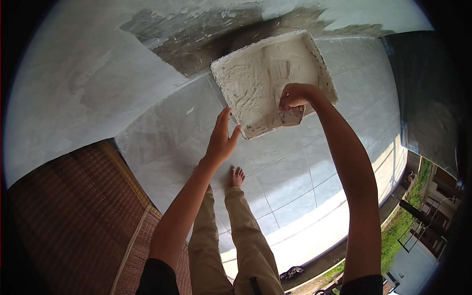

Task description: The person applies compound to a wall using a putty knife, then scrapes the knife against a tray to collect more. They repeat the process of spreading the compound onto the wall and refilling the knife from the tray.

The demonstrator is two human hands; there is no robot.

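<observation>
A square tray [325, 73] with crusted edges holds pale, wet plaster, ridged on the left and smoother toward the middle. My right hand [295, 96] is closed on a small, plaster-smeared scraper [292, 116] at the tray's near right edge. The scraper's blade is partly covered with plaster. At the tray's near left side is my left hand [223, 138], its thumb and fingers apart, the fingertips at the rim.
The wall [113, 73] has a dark unplastered patch behind the tray. Grey floor tiles [290, 169] lie below, with my bare foot [237, 177] near the tray. A brown woven mat [73, 206] is at left, grass [393, 236] at right.
</observation>
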